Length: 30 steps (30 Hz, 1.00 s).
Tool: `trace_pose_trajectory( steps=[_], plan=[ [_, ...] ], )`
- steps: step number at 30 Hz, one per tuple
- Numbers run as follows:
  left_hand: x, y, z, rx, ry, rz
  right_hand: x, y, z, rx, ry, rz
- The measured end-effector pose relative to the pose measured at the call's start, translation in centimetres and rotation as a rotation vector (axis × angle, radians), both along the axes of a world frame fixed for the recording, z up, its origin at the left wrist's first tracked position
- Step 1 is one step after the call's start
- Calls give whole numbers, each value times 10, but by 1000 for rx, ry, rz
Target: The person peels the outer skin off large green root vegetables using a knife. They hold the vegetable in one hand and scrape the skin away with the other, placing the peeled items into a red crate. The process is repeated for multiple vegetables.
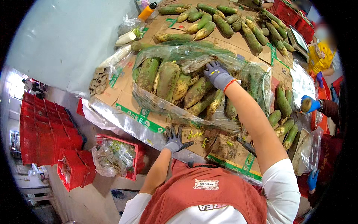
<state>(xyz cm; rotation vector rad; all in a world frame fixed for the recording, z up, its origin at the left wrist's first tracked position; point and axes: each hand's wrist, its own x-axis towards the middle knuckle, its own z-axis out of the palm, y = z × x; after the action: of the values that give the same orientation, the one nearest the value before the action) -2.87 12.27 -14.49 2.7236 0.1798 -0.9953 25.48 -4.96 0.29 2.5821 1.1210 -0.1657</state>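
A large clear plastic bag (156, 105) lies opened before me, full of soil-marked green radishes (167, 81). My right hand (219, 75), in a grey work glove with an orange cuff, reaches over them to the bag's far side. Its fingertips touch the plastic or the radishes beneath; whether they grip is hidden. My left hand (174, 140), in a grey glove with dark fingers, rests with fingers spread at the table's near edge, holding nothing. A dark-handled tool (247, 146), possibly a knife, lies under my right forearm among leaf scraps.
Loose green radishes (223, 25) spread across the cardboard-covered table (127, 96). A white radish (125, 38) and an orange bottle (147, 11) stand at the far left. Red crates (47, 128) fill the floor at left. At right, a co-worker's blue-gloved hand (310, 104) holds a roundish vegetable.
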Motion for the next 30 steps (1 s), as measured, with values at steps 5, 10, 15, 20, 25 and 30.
trace_pose_trajectory(
  steps=[5,10,15,20,25,30],
  plan=[
    [-1,3,-1,-18,-5,15,-13,-32,10,122,46,-3],
    [-2,-1,4,21,-59,21,-61,-63,34,170,37,-30],
    [-2,-1,13,9,-65,7,-151,-133,-5,529,255,-398],
    [25,-22,33,-142,-29,-315,-244,-184,-23,1128,800,-858],
    [6,-120,58,-1295,167,23,-290,-208,-88,1456,742,-920],
    [15,-159,98,-1768,231,641,-308,-164,-2,1488,507,-631]
  ],
)
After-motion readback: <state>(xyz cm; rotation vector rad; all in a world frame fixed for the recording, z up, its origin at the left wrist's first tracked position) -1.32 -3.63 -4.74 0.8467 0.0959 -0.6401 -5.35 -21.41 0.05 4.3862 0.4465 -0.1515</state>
